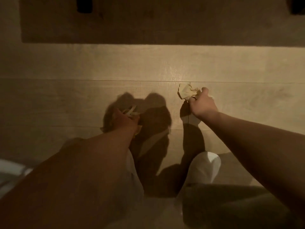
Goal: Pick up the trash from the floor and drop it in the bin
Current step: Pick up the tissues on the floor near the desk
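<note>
My right hand (202, 104) is closed around a crumpled piece of pale paper (187, 93), held just above the light wooden floor (115, 66) right of centre. My left hand (125, 121) reaches down at centre left, its fingers closed on another crumpled scrap of paper (131, 111) that pokes out past the knuckles. Both forearms stretch downward from the bottom of the view. No bin is in view.
A dark band of shadow (148, 22) under a piece of furniture runs across the top, with two dark legs (84, 4) at its far edge. My white-socked foot (204, 166) stands on the floor at lower right. A pale object (9, 167) sits at the left edge.
</note>
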Tool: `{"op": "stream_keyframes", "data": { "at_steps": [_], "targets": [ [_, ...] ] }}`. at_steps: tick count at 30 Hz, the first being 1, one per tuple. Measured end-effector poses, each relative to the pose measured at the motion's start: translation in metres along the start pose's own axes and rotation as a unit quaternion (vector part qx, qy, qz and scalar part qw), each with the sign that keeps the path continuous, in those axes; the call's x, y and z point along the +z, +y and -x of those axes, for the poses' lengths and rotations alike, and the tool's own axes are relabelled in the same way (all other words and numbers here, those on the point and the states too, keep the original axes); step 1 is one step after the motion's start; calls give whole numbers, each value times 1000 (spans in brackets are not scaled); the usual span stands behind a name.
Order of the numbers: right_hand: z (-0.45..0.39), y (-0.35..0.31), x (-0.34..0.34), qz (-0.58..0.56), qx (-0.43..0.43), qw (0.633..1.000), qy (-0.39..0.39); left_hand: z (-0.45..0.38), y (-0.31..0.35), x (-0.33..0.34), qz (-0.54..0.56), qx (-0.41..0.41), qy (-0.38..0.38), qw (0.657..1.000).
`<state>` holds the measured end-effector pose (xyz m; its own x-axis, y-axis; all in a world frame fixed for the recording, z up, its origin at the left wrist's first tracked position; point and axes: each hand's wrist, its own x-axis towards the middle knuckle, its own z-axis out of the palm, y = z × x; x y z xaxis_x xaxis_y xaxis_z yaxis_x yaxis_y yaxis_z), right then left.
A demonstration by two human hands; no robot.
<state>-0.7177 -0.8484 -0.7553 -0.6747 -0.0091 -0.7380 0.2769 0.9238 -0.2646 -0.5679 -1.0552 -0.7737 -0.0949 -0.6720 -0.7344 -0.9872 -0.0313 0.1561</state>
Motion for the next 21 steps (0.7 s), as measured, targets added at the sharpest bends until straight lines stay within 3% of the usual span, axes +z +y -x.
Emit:
{"op": "stream_keyframes", "data": {
  "at_steps": [6, 10, 15, 21],
  "targets": [
    [-30, 13, 27, 63, -41, 996, 38, -24, -11, 35, -1, 15, 26, 1000],
    [-32, 19, 35, 98, -28, 995, -16, -25, -16, 36, -51, 59, -22, 997],
    [3, 12, 22, 19, 17, 997, -67, 12, -9, 9, -69, 92, -75, 991],
    [112, -14, -39, -70, 25, 993, -94, 114, 12, -66, -114, 101, -107, 982]
  ]
}}
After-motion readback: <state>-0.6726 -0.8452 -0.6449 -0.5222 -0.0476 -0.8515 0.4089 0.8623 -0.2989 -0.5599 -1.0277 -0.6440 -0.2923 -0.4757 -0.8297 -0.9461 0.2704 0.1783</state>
